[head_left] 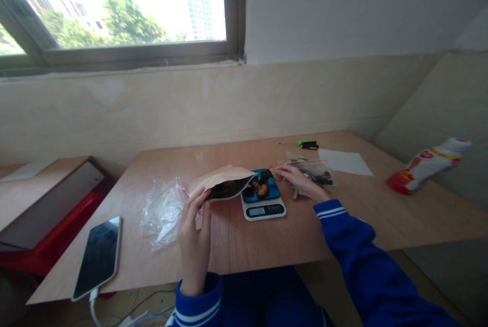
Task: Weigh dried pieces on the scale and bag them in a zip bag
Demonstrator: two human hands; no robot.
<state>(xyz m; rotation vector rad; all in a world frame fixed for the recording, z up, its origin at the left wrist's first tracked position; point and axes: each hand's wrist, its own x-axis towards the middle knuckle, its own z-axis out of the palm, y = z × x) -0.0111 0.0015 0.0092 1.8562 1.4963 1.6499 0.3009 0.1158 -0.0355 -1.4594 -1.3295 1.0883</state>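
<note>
My left hand [195, 225] is closed on the near left edge of a brown paper pouch [215, 177], whose mouth gapes towards the right. A white kitchen scale [264, 211] with a blue top stands beside the pouch, its display lit. On its top lie dark brown and tan dried pieces [263, 189] that look like dried mushrooms. At the scale's right edge my right hand [297, 179] pinches with its fingertips; what is between them is too small to make out. Behind that hand, a clear zip bag [314, 169] holds more dark pieces.
Crumpled clear plastic bags [163, 212] lie left of the pouch. A phone [99, 256] with a cable rests at the table's left edge. Screwdrivers [308, 144] and white paper [345, 161] lie at the back right. A red-and-white bottle [427, 167] stands at the right.
</note>
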